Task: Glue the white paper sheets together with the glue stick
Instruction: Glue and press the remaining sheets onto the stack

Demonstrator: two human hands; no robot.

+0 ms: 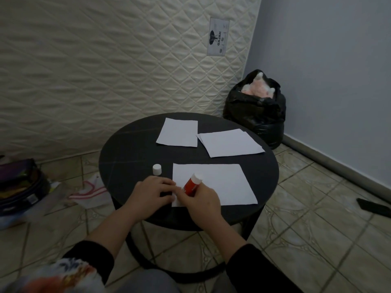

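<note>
Gluing is starting: the right hand [202, 200] holds the uncapped glue stick [192, 184] over the near sheet [220, 182]; left hand [152, 194] presses its corner flat; next, steady strokes.

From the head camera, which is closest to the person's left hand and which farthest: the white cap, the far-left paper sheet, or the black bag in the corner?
Measured from the left hand:
1. White cap: on the round table just beyond the hand, left of the near sheet.
2. Far-left paper sheet: flat at the table's back edge.
3. Black bag: on the floor past the table, in the corner to the right.
</note>
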